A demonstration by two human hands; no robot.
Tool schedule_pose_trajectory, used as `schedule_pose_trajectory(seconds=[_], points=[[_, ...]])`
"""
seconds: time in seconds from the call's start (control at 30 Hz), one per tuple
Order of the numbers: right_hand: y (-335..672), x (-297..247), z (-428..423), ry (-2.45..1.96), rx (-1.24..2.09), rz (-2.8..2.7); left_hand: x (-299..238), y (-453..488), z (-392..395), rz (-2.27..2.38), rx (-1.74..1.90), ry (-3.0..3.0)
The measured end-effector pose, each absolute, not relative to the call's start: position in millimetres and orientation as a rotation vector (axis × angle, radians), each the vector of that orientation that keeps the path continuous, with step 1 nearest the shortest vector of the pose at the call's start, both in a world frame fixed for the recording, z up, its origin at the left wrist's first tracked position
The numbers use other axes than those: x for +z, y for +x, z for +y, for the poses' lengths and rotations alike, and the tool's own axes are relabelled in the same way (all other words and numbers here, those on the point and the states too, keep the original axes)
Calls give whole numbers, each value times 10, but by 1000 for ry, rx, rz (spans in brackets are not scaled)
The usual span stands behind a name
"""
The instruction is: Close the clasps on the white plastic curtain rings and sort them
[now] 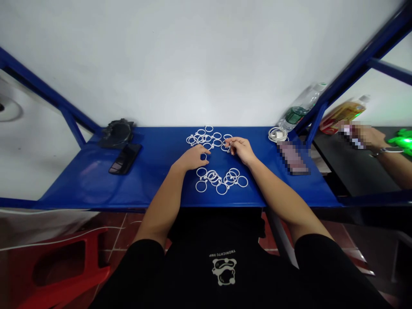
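Observation:
White rings with small knobs, like curtain rings, lie in two loose groups on the blue table (pixel 161 171). The far group of rings (pixel 217 142) is just beyond my hands; the near group of rings (pixel 222 188) lies closer to my body. My left hand (pixel 192 158) is curled with thumb and forefinger around one white ring (pixel 203 157), partly hidden by the fingers. At the right end of the far group, my right hand (pixel 240 149) has its fingertips pinched at another white ring (pixel 225 147). The fingers cover part of that ring.
A black phone (pixel 125 159) and a dark bundled item (pixel 116 132) lie at left. On the right are a coiled white cable (pixel 277 134), a blurred-out flat object (pixel 292 158) and a plastic bottle (pixel 301 109). Another person's hand (pixel 370 137) is over the neighbouring dark table.

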State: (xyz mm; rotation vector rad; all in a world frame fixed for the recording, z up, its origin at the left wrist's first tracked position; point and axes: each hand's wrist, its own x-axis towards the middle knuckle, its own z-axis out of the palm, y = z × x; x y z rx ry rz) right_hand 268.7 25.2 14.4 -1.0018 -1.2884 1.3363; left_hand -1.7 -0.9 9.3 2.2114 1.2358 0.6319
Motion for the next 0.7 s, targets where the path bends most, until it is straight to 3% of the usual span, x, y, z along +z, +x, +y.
schedule_pose_trajectory(seconds=[0.5,0.7], points=[[2775,100,321,-1022,1139,-1340,223,115,-63,1342,539,2233],[2782,15,287,-1020,900,-1503,321,158,-121,1335,750,2207]])
